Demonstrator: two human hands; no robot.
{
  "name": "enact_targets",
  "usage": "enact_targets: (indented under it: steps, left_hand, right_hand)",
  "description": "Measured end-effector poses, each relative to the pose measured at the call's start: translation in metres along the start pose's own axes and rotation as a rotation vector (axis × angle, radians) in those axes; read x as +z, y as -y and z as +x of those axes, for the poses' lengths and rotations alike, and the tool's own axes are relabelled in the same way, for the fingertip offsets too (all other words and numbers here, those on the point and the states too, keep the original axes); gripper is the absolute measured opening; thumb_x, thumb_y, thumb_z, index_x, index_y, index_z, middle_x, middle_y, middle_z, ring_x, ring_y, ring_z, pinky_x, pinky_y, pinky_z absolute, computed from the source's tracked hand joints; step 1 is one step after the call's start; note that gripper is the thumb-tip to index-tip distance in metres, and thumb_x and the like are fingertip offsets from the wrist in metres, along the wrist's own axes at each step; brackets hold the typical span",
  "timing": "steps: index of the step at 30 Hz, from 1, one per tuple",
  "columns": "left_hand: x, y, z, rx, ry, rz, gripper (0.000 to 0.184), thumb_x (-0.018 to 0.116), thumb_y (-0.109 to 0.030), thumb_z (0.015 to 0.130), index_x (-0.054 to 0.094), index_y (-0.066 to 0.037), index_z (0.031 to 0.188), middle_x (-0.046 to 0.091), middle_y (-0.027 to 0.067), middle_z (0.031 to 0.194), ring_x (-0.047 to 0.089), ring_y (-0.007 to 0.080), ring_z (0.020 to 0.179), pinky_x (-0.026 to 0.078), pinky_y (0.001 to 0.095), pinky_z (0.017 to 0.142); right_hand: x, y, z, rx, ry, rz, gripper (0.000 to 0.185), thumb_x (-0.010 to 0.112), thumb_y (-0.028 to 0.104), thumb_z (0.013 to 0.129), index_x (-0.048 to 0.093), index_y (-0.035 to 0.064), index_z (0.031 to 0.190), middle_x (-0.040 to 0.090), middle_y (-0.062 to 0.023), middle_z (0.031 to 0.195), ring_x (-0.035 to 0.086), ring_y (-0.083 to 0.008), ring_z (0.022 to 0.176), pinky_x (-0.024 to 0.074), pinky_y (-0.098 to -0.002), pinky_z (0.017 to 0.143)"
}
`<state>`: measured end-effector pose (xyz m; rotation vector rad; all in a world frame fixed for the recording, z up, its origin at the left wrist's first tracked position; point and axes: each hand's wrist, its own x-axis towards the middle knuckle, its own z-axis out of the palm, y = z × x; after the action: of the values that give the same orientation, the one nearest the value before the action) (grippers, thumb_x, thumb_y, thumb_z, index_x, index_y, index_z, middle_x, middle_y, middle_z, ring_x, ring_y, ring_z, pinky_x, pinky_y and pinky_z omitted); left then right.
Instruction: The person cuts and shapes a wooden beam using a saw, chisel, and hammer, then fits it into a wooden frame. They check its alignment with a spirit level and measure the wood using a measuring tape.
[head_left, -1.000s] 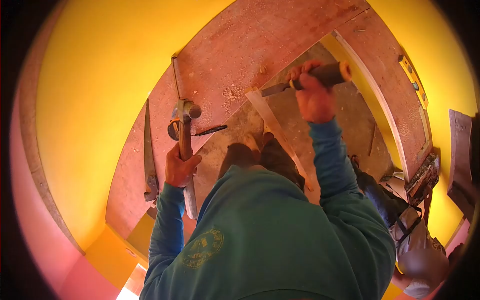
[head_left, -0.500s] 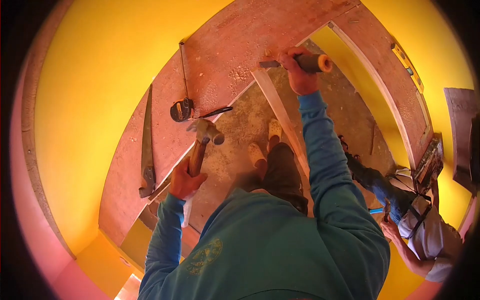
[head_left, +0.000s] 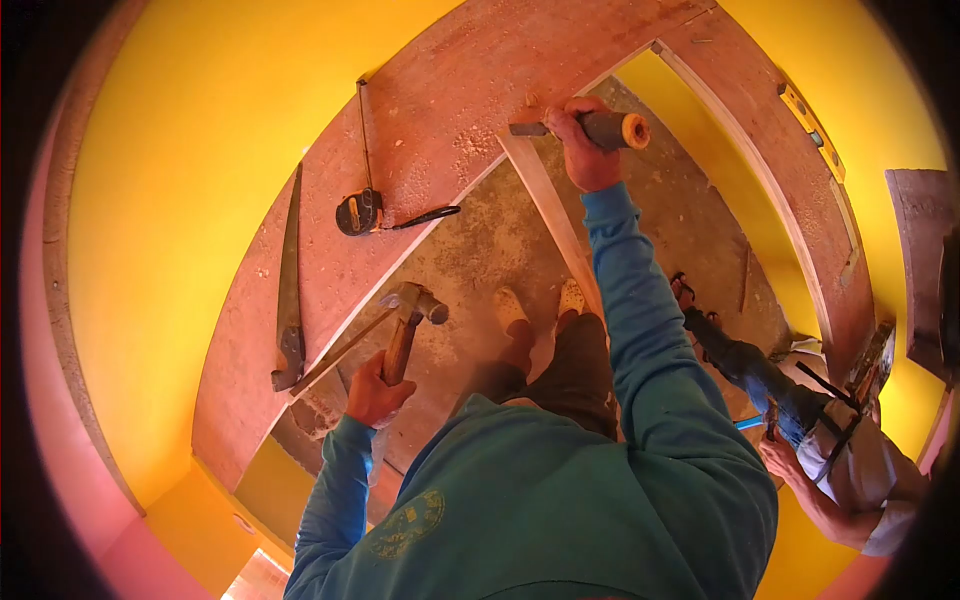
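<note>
My left hand [head_left: 378,390] is wrapped round the wooden handle of a claw hammer [head_left: 398,348], its metal head raised away from me. My right hand [head_left: 590,155] grips a chisel [head_left: 612,130] with a dark handle and an orange end cap. The chisel's flat blade points left, at the end of a long wooden strip [head_left: 545,190]. Whether the blade touches the wood, I cannot tell. The strip's far end meets the edge of a reddish board surface [head_left: 420,130] strewn with wood chips.
On the board lie a tape measure [head_left: 360,212] with its tape pulled out and a handsaw [head_left: 289,300]. A yellow spirit level [head_left: 812,130] rests at the right. Another person [head_left: 850,460] is at the lower right. My feet stand on the concrete floor [head_left: 470,230].
The hammer in my left hand has come down towards me and slightly right. One of my feet has moved back. My right hand keeps the chisel at the strip's end.
</note>
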<state>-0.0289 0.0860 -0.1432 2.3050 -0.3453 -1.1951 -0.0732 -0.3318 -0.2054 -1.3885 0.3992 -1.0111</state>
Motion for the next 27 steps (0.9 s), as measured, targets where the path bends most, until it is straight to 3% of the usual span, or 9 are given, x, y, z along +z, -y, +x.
enact_targets:
  steps: [7, 10, 12, 13, 16, 19, 23, 27]
  left_hand:
    - [0.007, -0.010, -0.012, 0.062, -0.004, 0.129, 0.031, 0.069, -0.022, 0.061, 0.052, -0.001, 0.077, 0.043, 0.0071, 0.060, 0.043, 0.0164, 0.057, 0.039, 0.0341, 0.052]
    - [0.010, -0.015, -0.018, 0.034, -0.007, 0.108, 0.029, 0.070, -0.019, 0.061, 0.050, -0.004, 0.075, 0.039, 0.0007, 0.061, 0.040, 0.0135, 0.058, 0.035, 0.0326, 0.051]
    - [0.011, -0.016, -0.019, 0.048, -0.013, 0.121, 0.029, 0.070, -0.018, 0.061, 0.050, -0.003, 0.075, 0.039, 0.0012, 0.061, 0.039, 0.0135, 0.057, 0.035, 0.0328, 0.051]
    - [0.011, -0.017, -0.020, 0.054, -0.015, 0.128, 0.029, 0.070, -0.018, 0.061, 0.050, -0.003, 0.075, 0.039, 0.0015, 0.062, 0.039, 0.0135, 0.057, 0.035, 0.0329, 0.051]
    - [0.011, -0.025, -0.022, -0.012, 0.016, 0.110, 0.029, 0.068, -0.019, 0.062, 0.053, 0.000, 0.078, 0.047, 0.0085, 0.061, 0.049, 0.0158, 0.059, 0.041, 0.0354, 0.054]
    - [0.013, -0.031, -0.023, 0.028, -0.006, 0.161, 0.029, 0.068, -0.019, 0.063, 0.053, 0.000, 0.078, 0.049, 0.0117, 0.061, 0.051, 0.0200, 0.055, 0.042, 0.0358, 0.053]
    - [0.014, -0.035, -0.023, 0.242, -0.054, 0.259, 0.031, 0.069, -0.020, 0.065, 0.054, -0.002, 0.085, 0.052, 0.0158, 0.062, 0.053, 0.0278, 0.054, 0.043, 0.0384, 0.053]
    - [0.011, -0.104, -0.040, 0.472, -0.022, 0.268, 0.036, 0.071, -0.020, 0.068, 0.054, -0.004, 0.096, 0.055, 0.0160, 0.070, 0.056, 0.0328, 0.063, 0.044, 0.0396, 0.057]
  right_hand:
    - [0.001, 0.001, 0.001, -0.048, -0.009, -0.012, 0.012, 0.062, 0.002, 0.085, 0.050, 0.0040, 0.084, 0.058, -0.0058, 0.081, 0.058, -0.0124, 0.077, 0.0499, -0.0271, 0.068]
    - [-0.001, -0.003, 0.000, -0.032, -0.012, 0.000, 0.012, 0.063, 0.002, 0.085, 0.051, 0.0035, 0.084, 0.058, -0.0064, 0.081, 0.059, -0.0130, 0.078, 0.0501, -0.0272, 0.068]
    - [0.001, -0.003, -0.002, 0.001, -0.023, 0.059, 0.013, 0.064, 0.002, 0.084, 0.051, 0.0033, 0.083, 0.059, -0.0066, 0.081, 0.060, -0.0132, 0.079, 0.0502, -0.0273, 0.068]
    - [-0.001, -0.006, -0.002, -0.081, -0.005, -0.068, 0.013, 0.064, 0.002, 0.084, 0.051, 0.0033, 0.083, 0.058, -0.0062, 0.081, 0.059, -0.0129, 0.079, 0.0499, -0.0272, 0.068]
    - [-0.003, -0.005, 0.001, -0.174, 0.035, -0.229, 0.014, 0.065, 0.002, 0.083, 0.051, 0.0035, 0.082, 0.057, -0.0049, 0.081, 0.056, -0.0119, 0.077, 0.0489, -0.0271, 0.068]
    - [-0.001, 0.005, 0.000, -0.028, 0.069, -0.035, 0.015, 0.065, 0.002, 0.083, 0.051, 0.0039, 0.080, 0.055, -0.0032, 0.081, 0.053, -0.0108, 0.076, 0.0473, -0.0274, 0.067]
    - [0.001, 0.010, -0.004, -0.025, 0.110, -0.024, 0.016, 0.065, 0.002, 0.083, 0.049, 0.0049, 0.080, 0.054, -0.0023, 0.081, 0.050, -0.0104, 0.075, 0.0449, -0.0269, 0.066]
    - [-0.006, -0.004, -0.012, -0.137, 0.127, -0.079, 0.016, 0.065, -0.004, 0.079, 0.051, 0.0052, 0.080, 0.055, -0.0014, 0.077, 0.051, -0.0084, 0.072, 0.0458, -0.0251, 0.065]
